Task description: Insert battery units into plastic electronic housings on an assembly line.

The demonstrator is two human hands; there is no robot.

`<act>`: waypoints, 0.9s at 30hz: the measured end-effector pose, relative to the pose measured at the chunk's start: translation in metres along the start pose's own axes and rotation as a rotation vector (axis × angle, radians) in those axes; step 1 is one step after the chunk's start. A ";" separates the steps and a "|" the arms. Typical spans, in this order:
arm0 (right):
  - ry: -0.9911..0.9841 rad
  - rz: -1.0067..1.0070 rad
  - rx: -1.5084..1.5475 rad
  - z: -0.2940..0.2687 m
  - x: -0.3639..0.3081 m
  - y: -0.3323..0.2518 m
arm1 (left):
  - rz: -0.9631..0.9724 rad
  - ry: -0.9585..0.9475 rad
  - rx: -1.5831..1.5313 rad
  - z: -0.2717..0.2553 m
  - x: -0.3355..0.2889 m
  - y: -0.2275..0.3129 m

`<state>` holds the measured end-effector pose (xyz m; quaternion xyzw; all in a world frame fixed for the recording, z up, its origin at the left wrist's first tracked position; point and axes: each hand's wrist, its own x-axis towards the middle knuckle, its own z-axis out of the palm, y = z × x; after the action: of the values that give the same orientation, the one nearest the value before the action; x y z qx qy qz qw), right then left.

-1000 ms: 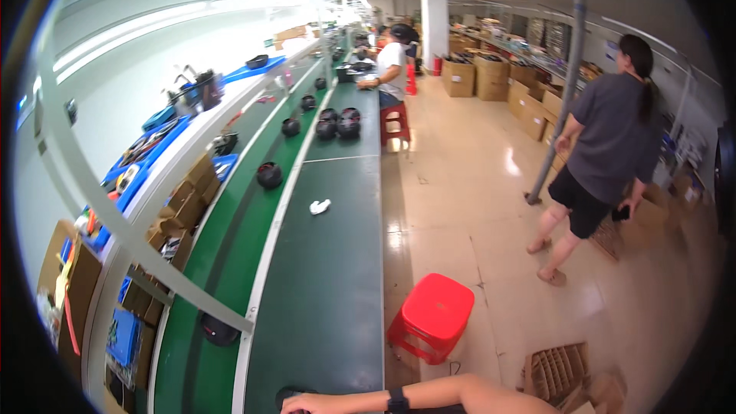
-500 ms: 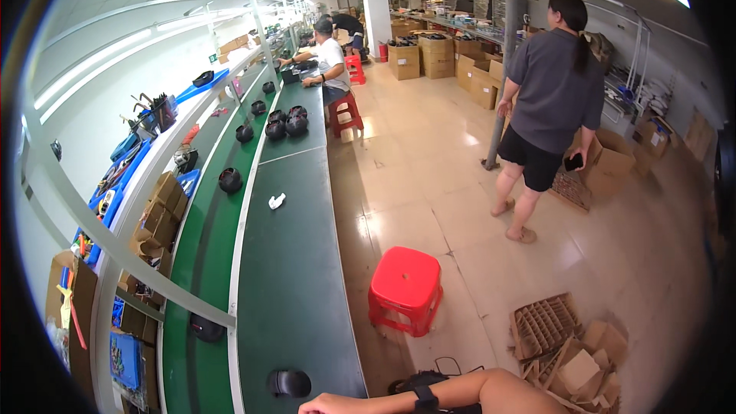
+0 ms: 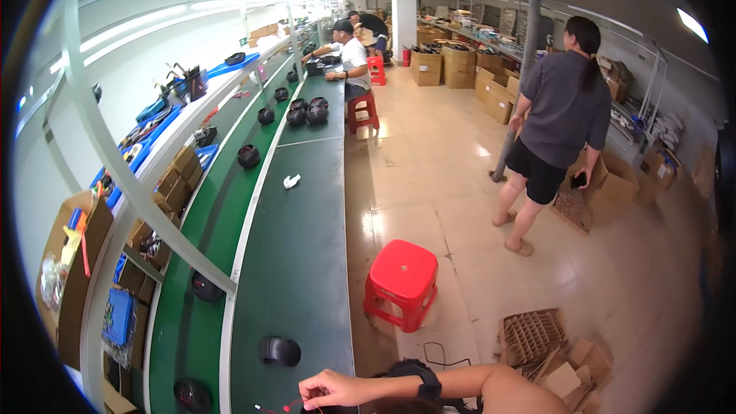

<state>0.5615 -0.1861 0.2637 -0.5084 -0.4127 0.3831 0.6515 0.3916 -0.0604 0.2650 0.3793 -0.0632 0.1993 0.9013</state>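
My right hand (image 3: 331, 389) reaches in from the lower right over the near end of the dark green bench (image 3: 295, 284), a black band round its wrist. Its fingers are pinched together. Below them, at the picture's bottom edge, thin red bits and something dark show, mostly cut off, so what they grip cannot be made out. Just beyond the hand lies a smooth black rounded shell (image 3: 280, 350). Another black round unit (image 3: 192, 395) sits on the green conveyor belt (image 3: 201, 230) to the left. My left hand is out of view.
A red stool (image 3: 402, 284) stands right of the bench. Cardboard dividers (image 3: 533, 335) and torn boxes lie on the floor. A person in grey (image 3: 563, 107) stands by a pole; another in white (image 3: 354, 61) sits farther along. A metal frame post (image 3: 146, 207) slants across the left.
The view has tilted and shifted, so the scene sits differently. More of my right hand shows, its fingers now pinched, with red bits below. The nearest black unit on the belt has come into sight.
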 end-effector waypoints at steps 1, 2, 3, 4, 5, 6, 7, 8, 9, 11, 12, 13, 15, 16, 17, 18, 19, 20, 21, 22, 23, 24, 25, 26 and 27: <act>0.008 -0.099 -0.013 0.001 0.000 -0.006 | -0.002 -0.021 0.000 -0.001 -0.003 0.001; -0.022 -0.069 0.004 0.003 0.000 -0.012 | 0.000 -0.042 -0.007 -0.001 -0.006 0.002; -0.036 -0.059 0.007 0.003 0.000 -0.015 | 0.003 -0.060 -0.022 -0.003 -0.010 0.002; -0.100 -0.091 -0.064 0.003 0.001 -0.015 | 0.004 -0.086 -0.033 -0.005 -0.011 0.002; -0.172 -0.120 -0.132 0.004 0.002 -0.017 | 0.008 -0.096 -0.050 -0.009 -0.013 -0.001; -0.258 -0.062 -0.138 0.003 0.003 -0.022 | 0.020 -0.117 -0.070 -0.014 -0.013 -0.004; -0.345 -0.008 -0.144 0.002 0.005 -0.029 | 0.037 -0.074 -0.064 -0.030 -0.009 -0.015; -0.381 0.034 -0.080 0.002 0.007 -0.034 | 0.152 -0.376 -0.129 -0.056 -0.004 -0.030; -0.409 0.080 -0.010 0.001 0.008 -0.037 | 0.256 -0.678 -0.182 -0.069 -0.009 -0.035; -0.379 -0.085 -0.130 -0.009 0.014 -0.042 | -0.034 0.132 0.020 -0.025 -0.024 -0.021; -0.390 0.038 -0.135 -0.013 0.016 -0.046 | -0.087 0.190 0.173 0.004 -0.013 -0.012; -0.453 0.199 -0.117 -0.019 0.019 -0.058 | -0.174 0.209 0.210 0.017 -0.004 -0.003; -0.452 0.159 -0.096 -0.021 0.027 -0.067 | -0.194 0.206 0.182 0.025 0.008 0.005; -0.486 0.324 -0.037 -0.018 0.038 -0.078 | -0.196 0.243 0.177 0.022 0.008 0.011; -0.461 0.381 0.046 -0.015 0.043 -0.086 | -0.207 0.244 0.165 0.022 0.010 0.015; -0.540 0.323 0.009 -0.016 0.051 -0.087 | -0.208 0.257 0.185 0.024 0.009 0.021; -0.606 0.251 -0.034 -0.014 0.058 -0.086 | -0.210 0.253 0.210 0.022 0.008 0.025; -0.623 0.255 -0.025 -0.008 0.062 -0.086 | -0.187 0.249 0.160 0.019 0.007 0.027; -0.682 0.170 -0.065 -0.001 0.066 -0.088 | -0.181 0.264 0.163 0.019 0.007 0.030; -0.737 0.082 -0.107 0.004 0.070 -0.091 | -0.233 0.282 0.180 0.020 0.008 0.034; -0.751 0.083 -0.099 0.009 0.075 -0.094 | -0.284 0.304 0.196 0.021 0.008 0.039; -0.788 0.088 -0.201 0.014 0.081 -0.099 | -0.298 0.313 0.233 0.020 0.009 0.042; -0.823 0.089 -0.305 0.018 0.084 -0.103 | -0.291 0.326 0.239 0.019 0.006 0.045; -0.773 -0.029 -0.416 0.021 0.089 -0.101 | -0.232 0.320 0.250 0.017 0.005 0.047; -0.740 -0.151 -0.488 0.022 0.096 -0.094 | -0.171 0.313 0.264 0.014 0.004 0.049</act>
<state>0.5836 -0.1080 0.3736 -0.4443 -0.7322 0.3820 0.3472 0.3759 -0.0380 0.3078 0.4625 0.1365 0.1853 0.8563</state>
